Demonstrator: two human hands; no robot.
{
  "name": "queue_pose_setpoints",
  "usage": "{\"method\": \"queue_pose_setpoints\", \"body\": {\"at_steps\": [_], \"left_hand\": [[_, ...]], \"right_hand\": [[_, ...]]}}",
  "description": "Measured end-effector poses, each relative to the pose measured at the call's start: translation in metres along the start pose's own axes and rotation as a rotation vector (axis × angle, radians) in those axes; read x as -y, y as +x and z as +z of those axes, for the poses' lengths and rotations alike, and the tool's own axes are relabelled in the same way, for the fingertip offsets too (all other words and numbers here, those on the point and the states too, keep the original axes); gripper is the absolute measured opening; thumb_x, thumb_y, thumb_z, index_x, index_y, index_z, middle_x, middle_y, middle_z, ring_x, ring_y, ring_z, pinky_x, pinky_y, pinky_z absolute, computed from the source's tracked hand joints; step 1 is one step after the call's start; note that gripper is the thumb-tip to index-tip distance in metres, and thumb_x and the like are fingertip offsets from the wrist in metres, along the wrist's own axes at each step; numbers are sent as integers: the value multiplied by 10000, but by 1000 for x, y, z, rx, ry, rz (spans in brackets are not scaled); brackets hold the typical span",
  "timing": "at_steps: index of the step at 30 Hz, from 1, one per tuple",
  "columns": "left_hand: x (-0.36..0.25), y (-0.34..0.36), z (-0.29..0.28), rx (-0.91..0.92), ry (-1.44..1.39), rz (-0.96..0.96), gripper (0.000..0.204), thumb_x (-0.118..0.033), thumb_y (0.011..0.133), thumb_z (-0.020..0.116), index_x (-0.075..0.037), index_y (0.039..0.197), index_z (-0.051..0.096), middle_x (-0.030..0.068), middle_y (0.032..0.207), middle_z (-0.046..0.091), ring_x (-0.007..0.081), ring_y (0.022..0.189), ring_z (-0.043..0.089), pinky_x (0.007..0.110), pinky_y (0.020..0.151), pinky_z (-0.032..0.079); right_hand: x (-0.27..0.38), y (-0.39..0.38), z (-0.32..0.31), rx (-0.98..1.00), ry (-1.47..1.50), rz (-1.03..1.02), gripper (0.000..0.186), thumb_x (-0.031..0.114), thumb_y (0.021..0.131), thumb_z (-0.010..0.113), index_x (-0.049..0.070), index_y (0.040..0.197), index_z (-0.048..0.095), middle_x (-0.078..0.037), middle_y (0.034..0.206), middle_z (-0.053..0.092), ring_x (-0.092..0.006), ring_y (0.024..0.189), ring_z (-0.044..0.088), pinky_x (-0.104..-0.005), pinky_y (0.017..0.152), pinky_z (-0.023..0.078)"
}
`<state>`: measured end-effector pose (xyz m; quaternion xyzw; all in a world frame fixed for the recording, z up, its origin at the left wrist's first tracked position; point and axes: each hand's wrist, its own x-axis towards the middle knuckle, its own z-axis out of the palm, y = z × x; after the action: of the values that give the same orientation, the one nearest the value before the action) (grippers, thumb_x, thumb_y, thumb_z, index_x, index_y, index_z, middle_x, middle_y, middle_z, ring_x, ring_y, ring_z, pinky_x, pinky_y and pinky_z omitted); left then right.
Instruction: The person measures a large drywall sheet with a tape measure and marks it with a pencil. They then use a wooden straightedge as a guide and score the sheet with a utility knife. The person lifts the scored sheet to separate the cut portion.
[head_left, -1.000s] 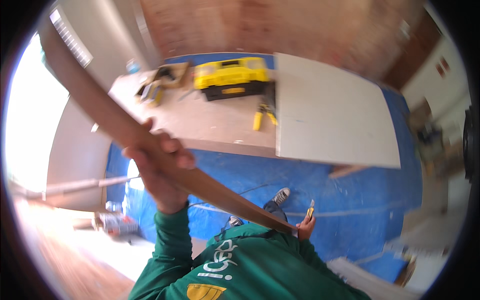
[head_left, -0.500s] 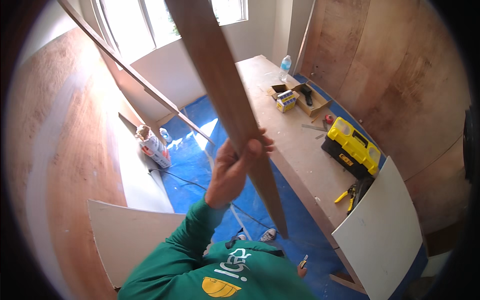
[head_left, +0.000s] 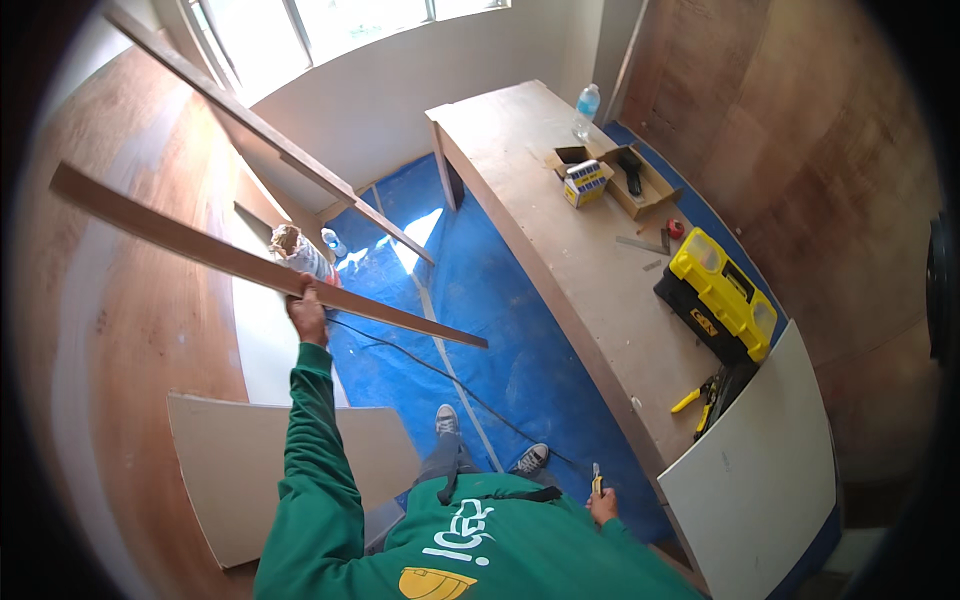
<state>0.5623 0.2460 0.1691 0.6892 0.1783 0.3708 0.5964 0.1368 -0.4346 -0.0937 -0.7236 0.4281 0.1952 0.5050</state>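
Note:
My left hand, on an outstretched arm, is closed around a long, narrow wooden board. The board slants across the left half of the view, its far-left end higher and its other end over the blue floor sheet. Low on the right, near my body, my right hand grips a small yellow utility knife pointing upward. The knife is beside the long edge of the workbench, apart from the board.
On the bench stand a yellow-and-black toolbox, yellow-handled pliers, an open carton and a water bottle. A white panel leans at its near end. Another wooden strip slants behind; a cable crosses the blue sheet.
My left hand has swung the board out to the left and away from my body, from near upright to a shallow slant. My right hand with the knife has come further into view.

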Motion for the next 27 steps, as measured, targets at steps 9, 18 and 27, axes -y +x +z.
{"method": "queue_pose_setpoints", "body": {"at_steps": [9,18,27], "left_hand": [[107,110,-103,-293,-145,-324,388,-131,1032,664,-61,1403,573,88,1285,651,266,1128,667,449,949,592],[111,112,-152,-228,-45,-356,559,-396,981,785,0,1332,604,118,1233,674,232,1097,684,385,972,590],[231,-16,-140,490,397,-1153,844,-523,888,820,-147,1521,405,56,1253,633,290,1005,654,499,762,553]], "right_hand": [[88,-24,27,-197,159,88,207,96,982,626,-26,1126,541,-93,808,653,-172,622,679,-337,558,565],[127,-86,120,-262,288,127,247,125,980,639,-27,1153,549,-94,864,691,-156,683,696,-313,605,560],[136,-113,143,-300,543,188,213,165,1035,578,8,1177,555,-90,927,684,-166,777,687,-354,600,565]]}}
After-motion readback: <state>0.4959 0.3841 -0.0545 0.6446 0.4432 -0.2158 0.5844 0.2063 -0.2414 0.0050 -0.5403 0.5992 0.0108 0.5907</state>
